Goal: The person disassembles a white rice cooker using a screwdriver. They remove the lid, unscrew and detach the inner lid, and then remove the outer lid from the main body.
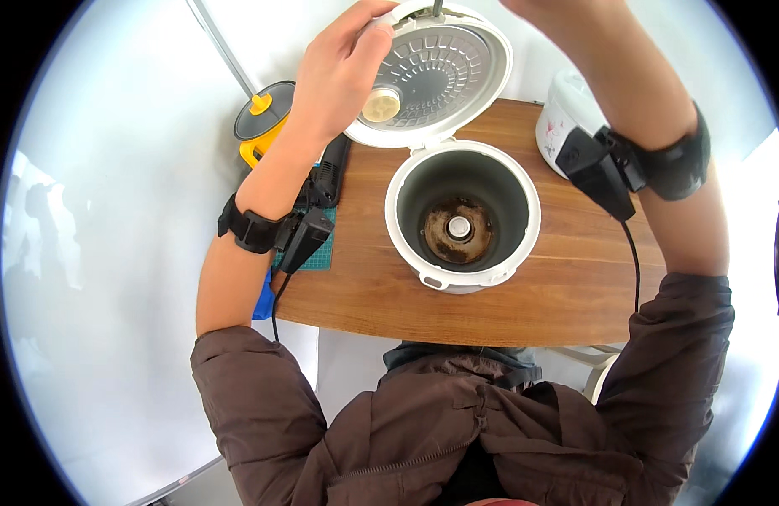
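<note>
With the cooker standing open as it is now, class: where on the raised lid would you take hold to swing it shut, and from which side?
Grip the lid at its free top rim, opposite the hinge that joins it to the cooker body. That rim sits farthest from the pivot. Come from the left, where the left hand already rests on the rim; keep fingers off the ribbed inner plate.

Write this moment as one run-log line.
left hand: grips open lid rim | right hand: out of view | rice cooker: empty | table

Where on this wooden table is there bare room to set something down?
Bare wood runs along the table's near edge, in front of the open rice cooker, and on its right. The left side is crowded with a green mat and black device.
</note>
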Action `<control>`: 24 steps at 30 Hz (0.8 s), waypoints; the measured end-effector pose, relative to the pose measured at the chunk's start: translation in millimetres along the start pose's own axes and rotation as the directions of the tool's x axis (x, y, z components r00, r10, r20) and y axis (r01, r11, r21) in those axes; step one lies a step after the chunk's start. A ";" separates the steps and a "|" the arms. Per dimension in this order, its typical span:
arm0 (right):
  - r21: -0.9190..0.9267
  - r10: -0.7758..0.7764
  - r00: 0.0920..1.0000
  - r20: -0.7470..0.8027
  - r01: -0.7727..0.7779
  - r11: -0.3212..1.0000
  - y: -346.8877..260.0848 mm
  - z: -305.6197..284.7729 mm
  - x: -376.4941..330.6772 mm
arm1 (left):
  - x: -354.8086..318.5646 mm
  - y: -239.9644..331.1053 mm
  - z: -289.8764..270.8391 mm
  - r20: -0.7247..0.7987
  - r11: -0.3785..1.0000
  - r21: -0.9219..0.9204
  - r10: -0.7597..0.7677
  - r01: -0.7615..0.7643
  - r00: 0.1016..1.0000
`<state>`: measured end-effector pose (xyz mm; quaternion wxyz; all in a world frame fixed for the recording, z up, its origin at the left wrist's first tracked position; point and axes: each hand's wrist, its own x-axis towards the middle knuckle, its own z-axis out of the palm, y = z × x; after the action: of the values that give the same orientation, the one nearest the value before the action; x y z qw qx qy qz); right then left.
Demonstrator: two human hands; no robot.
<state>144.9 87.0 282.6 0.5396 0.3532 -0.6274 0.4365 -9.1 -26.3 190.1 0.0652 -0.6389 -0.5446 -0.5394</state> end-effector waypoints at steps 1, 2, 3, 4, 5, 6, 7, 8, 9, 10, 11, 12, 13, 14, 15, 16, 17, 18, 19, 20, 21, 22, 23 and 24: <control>-0.004 -0.035 0.999 0.009 0.035 0.999 -0.3 -1.5 1.1 | 3.1 -2.3 0.7 -0.005 1.000 -0.007 -0.029 0.029 1.000; 0.012 -0.083 0.996 0.024 0.082 0.997 2.5 0.7 -0.7 | 0.9 -3.2 -1.5 -0.016 0.997 -0.005 -0.071 0.071 0.997; 0.041 -0.150 0.988 0.044 0.148 0.988 2.9 1.8 -2.9 | -0.5 -2.9 -3.4 -0.027 0.994 -0.003 -0.113 0.113 0.993; 0.089 -0.237 0.968 0.080 0.230 0.969 2.7 3.4 -7.2 | -0.7 -1.5 -4.2 -0.019 0.992 -0.014 -0.126 0.126 0.992; 0.151 -0.303 0.948 0.097 0.286 0.946 3.5 5.2 -12.8 | -2.3 -0.8 -4.3 -0.011 0.989 -0.025 -0.144 0.143 0.990; 0.216 -0.369 0.922 0.115 0.340 0.915 2.9 8.1 -17.0 | -3.2 2.1 -3.7 -0.005 0.986 -0.037 -0.162 0.162 0.987; 0.306 -0.378 0.909 0.177 0.314 0.899 -6.7 3.0 -22.6 | -3.4 5.5 -2.9 0.001 0.983 -0.049 -0.180 0.180 0.984; 0.338 -0.396 0.901 0.175 0.323 0.884 -10.2 2.3 -25.7 | -2.1 9.5 -0.1 0.009 0.979 -0.063 -0.194 0.194 0.981; 0.366 -0.414 0.894 0.175 0.331 0.870 -14.3 3.0 -28.2 | -0.4 13.4 1.7 0.016 0.975 -0.076 -0.208 0.208 0.978; 0.340 -0.435 0.894 0.111 0.377 0.861 -12.2 8.4 -33.1 | 1.4 16.9 2.1 0.025 0.971 -0.090 -0.222 0.223 0.975; 0.312 -0.454 0.890 0.044 0.419 0.853 -7.8 15.8 -39.8 | 3.0 20.7 0.1 0.030 0.986 0.061 -0.155 0.153 0.987; 0.280 -0.473 0.881 -0.020 0.459 0.843 -3.9 23.0 -45.6 | 2.5 21.7 -0.5 0.021 0.985 0.058 -0.164 0.163 0.986; 0.246 -0.492 0.866 -0.083 0.497 0.832 -0.5 28.7 -50.1 | 1.8 22.1 -0.5 0.012 0.984 0.055 -0.173 0.172 0.985; 0.118 -0.530 0.845 -0.070 0.535 0.837 -1.3 27.6 -49.1 | 0.9 22.4 -0.8 0.006 0.982 0.050 -0.183 0.183 0.983; -0.010 -0.567 0.822 -0.055 0.567 0.823 -1.8 26.4 -47.6 | 1.3 22.5 -1.8 0.001 0.975 0.061 -0.214 0.213 0.977; -0.098 -0.566 0.824 -0.037 0.560 0.822 -1.1 21.6 -42.4 | 2.6 22.0 -3.0 -0.003 0.967 0.072 -0.244 0.244 0.970; -0.136 -0.509 0.861 -0.028 0.501 0.855 -3.4 14.4 -34.7 | 4.5 21.3 -0.3 0.002 0.960 0.078 -0.271 0.270 0.962; -0.143 -0.407 0.913 -0.034 0.399 0.906 -4.7 10.2 -27.3 | 4.1 21.8 0.1 -0.004 0.964 0.075 -0.255 0.254 0.967; -0.128 -0.291 0.956 -0.047 0.283 0.951 -6.8 7.4 -19.2 | 3.8 22.2 1.6 -0.009 0.969 0.072 -0.237 0.237 0.971; -0.109 -0.190 0.980 -0.062 0.182 0.977 -6.9 5.4 -13.0 | 2.7 21.9 2.3 -0.012 0.972 0.068 -0.224 0.224 0.975; -0.085 -0.104 0.992 -0.075 0.098 0.992 -5.1 4.4 -6.7 | 1.7 22.5 2.2 -0.011 0.975 0.065 -0.211 0.211 0.977; -0.065 -0.026 0.996 -0.084 0.021 0.998 -3.4 3.9 -1.1 | 0.9 23.5 2.4 -0.011 0.978 0.062 -0.197 0.198 0.980; -0.047 0.047 0.995 -0.087 -0.051 0.998 -3.6 4.4 2.6 | 1.1 24.5 2.9 -0.008 0.982 0.057 -0.180 0.181 0.984; -0.033 0.101 0.991 -0.091 -0.104 0.994 -2.6 4.8 5.8 | 0.7 24.6 3.3 -0.010 0.983 0.053 -0.176 0.176 0.984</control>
<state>144.5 81.7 288.6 0.5506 0.2904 -0.6281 0.4670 11.6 -33.4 201.6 0.0360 -0.5848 -0.6130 -0.5300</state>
